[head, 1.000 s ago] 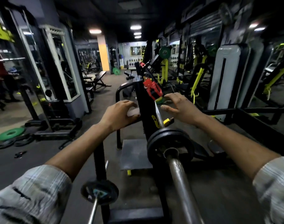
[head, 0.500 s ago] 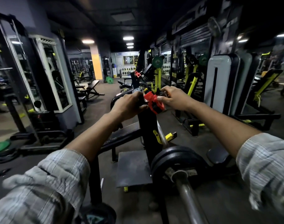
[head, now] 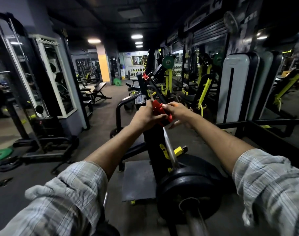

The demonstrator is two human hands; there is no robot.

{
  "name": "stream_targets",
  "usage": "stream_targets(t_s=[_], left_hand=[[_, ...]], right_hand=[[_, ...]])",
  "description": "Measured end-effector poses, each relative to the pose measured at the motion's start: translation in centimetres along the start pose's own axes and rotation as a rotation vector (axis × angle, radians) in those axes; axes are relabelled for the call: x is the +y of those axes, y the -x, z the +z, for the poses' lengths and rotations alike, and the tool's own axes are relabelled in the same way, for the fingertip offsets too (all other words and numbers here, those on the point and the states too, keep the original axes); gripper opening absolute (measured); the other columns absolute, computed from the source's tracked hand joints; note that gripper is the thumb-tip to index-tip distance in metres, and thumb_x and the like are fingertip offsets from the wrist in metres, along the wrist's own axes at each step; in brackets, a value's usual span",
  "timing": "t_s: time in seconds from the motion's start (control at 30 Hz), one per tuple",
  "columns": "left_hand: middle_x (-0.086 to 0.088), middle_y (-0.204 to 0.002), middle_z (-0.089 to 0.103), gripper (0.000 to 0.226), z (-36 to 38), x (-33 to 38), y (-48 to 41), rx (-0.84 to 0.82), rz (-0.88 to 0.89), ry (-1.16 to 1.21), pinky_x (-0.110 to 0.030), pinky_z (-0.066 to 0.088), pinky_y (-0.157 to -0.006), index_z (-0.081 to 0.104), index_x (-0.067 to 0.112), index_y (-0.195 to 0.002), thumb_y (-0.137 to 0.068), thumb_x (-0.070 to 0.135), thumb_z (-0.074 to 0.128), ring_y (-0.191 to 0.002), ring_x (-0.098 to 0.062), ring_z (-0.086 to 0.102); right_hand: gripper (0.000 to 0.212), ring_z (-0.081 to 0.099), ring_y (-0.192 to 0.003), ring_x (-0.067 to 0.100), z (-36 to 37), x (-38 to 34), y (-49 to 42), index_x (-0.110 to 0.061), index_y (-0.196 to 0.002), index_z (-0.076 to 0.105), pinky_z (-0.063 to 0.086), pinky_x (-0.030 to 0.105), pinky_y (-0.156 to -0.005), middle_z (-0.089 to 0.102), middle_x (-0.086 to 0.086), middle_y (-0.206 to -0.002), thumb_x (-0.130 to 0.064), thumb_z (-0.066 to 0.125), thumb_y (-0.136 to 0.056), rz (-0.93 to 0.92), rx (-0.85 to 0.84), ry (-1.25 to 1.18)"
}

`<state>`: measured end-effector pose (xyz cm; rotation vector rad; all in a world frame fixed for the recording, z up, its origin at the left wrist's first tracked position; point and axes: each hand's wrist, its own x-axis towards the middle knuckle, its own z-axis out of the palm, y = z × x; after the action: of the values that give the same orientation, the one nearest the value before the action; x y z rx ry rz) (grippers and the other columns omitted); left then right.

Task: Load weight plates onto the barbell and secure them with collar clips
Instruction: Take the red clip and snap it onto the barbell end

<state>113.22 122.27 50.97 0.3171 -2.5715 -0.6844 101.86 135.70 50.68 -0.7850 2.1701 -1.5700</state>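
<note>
A steel barbell runs away from me across a black rack upright. A black weight plate sits on its near sleeve, close to me. Above the rack, both hands meet on a red collar clip. My left hand grips its left side with curled fingers. My right hand pinches its right side, some fingers spread below. A second red clip sits on the far rack upright.
A flat grey platform lies below the rack. Green and black plates lie on the floor at left by a black machine frame. Benches stand in the aisle beyond. Yellow-black machines and a low black frame fill the right.
Both hands rose from beside the rack top and closed on the red clip, then drew it nearer to me. The view tilted, so the plate now sits lower.
</note>
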Motion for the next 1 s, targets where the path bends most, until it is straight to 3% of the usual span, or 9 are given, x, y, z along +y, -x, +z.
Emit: stream_targets(t_s=[0.1, 0.17, 0.27, 0.4, 0.57, 0.67, 0.8, 0.9, 1.0], left_hand=[[-0.02, -0.121, 0.069, 0.071, 1.3, 0.1, -0.1, 0.077, -0.031, 0.064, -0.046, 0.057, -0.092, 0.045, 0.008, -0.131, -0.081, 0.042, 0.083, -0.107, -0.035, 0.068], [-0.018, -0.12, 0.07, 0.071, 1.5, 0.0, -0.2, 0.12, -0.052, 0.112, -0.041, 0.056, -0.092, 0.046, 0.009, -0.132, -0.08, 0.038, 0.085, -0.107, -0.032, 0.068], [-0.012, -0.116, 0.071, 0.069, 1.4, 0.0, -0.1, 0.146, -0.103, 0.206, -0.029, 0.054, -0.084, 0.051, 0.014, -0.13, -0.076, 0.035, 0.088, -0.1, -0.024, 0.068], [-0.01, -0.112, 0.071, 0.07, 1.0, 0.6, 0.0, 0.173, -0.141, 0.326, -0.042, 0.061, -0.087, 0.051, 0.014, -0.124, -0.07, 0.032, 0.091, -0.1, -0.025, 0.07], [-0.003, -0.106, 0.068, 0.068, -0.3, 1.6, 0.0, 0.221, -0.09, 0.317, -0.026, 0.049, -0.078, 0.051, 0.015, -0.124, -0.071, 0.03, 0.091, -0.094, -0.02, 0.066], [-0.007, -0.112, 0.071, 0.071, -1.3, 1.7, 1.0, 0.198, -0.061, 0.32, -0.032, 0.057, -0.087, 0.051, 0.02, -0.131, -0.073, 0.031, 0.089, -0.097, -0.022, 0.069], [-0.013, -0.107, 0.075, 0.075, -2.5, 1.7, 4.3, 0.133, 0.006, 0.398, -0.045, 0.062, -0.089, 0.05, 0.022, -0.14, -0.075, 0.023, 0.088, -0.093, -0.024, 0.075], [-0.015, -0.109, 0.075, 0.08, -3.7, 1.3, 7.5, 0.033, 0.043, 0.487, -0.048, 0.063, -0.086, 0.044, 0.026, -0.149, -0.08, 0.014, 0.084, -0.092, -0.026, 0.076], [-0.015, -0.106, 0.076, 0.082, -4.9, 1.2, 11.4, -0.094, 0.062, 0.593, -0.049, 0.065, -0.079, 0.041, 0.034, -0.151, -0.085, 0.005, 0.078, -0.093, -0.03, 0.077]], right_hand=[[0.026, 0.068, -0.07, 0.018, 0.2, 0.1, -0.3, -0.007, -0.119, 0.057, 0.059, 0.033, -0.043, 0.068, 0.01, -0.099, -0.023, 0.068, -0.101, 0.034, 0.125, -0.155], [0.019, 0.065, -0.072, 0.016, 0.2, 0.2, -0.3, -0.008, -0.113, 0.058, 0.056, 0.029, -0.041, 0.065, 0.01, -0.096, -0.015, 0.069, -0.099, 0.043, 0.152, -0.202], [0.017, 0.061, -0.075, 0.017, 0.4, 0.4, -0.3, -0.009, -0.112, 0.059, 0.06, 0.033, -0.047, 0.063, 0.012, -0.097, -0.002, 0.065, -0.098, 0.046, 0.186, -0.208], [0.025, 0.058, -0.065, 0.022, 0.9, 0.4, 0.0, -0.005, -0.109, 0.058, 0.054, 0.032, -0.034, 0.059, 0.014, -0.082, 0.015, 0.053, -0.095, 0.041, 0.256, -0.245], [0.024, 0.061, -0.068, 0.026, 0.4, -0.7, 0.9, -0.004, -0.107, 0.056, 0.058, 0.042, -0.042, 0.06, 0.019, -0.092, 0.016, 0.053, -0.093, -0.01, 0.315, -0.276], [0.022, 0.064, -0.067, 0.026, 0.1, -0.9, 2.6, -0.004, -0.105, 0.057, 0.054, 0.032, -0.035, 0.061, 0.016, -0.089, 0.014, 0.055, -0.093, -0.039, 0.317, -0.278], [0.02, 0.069, -0.071, 0.028, 0.6, -0.9, 6.5, -0.005, -0.107, 0.06, 0.058, 0.033, -0.043, 0.065, 0.016, -0.091, 0.01, 0.057, -0.094, -0.092, 0.305, -0.228], [0.035, 0.073, -0.074, 0.027, 1.3, -1.1, 10.8, -0.006, -0.121, 0.066, 0.061, 0.031, -0.053, 0.07, 0.024, -0.101, 0.011, 0.056, -0.092, -0.153, 0.234, -0.146], [0.047, 0.078, -0.084, 0.035, 2.2, -1.4, 16.1, -0.014, -0.131, 0.066, 0.067, 0.045, -0.07, 0.072, 0.022, -0.108, 0.01, 0.055, -0.091, -0.166, 0.153, -0.063]])
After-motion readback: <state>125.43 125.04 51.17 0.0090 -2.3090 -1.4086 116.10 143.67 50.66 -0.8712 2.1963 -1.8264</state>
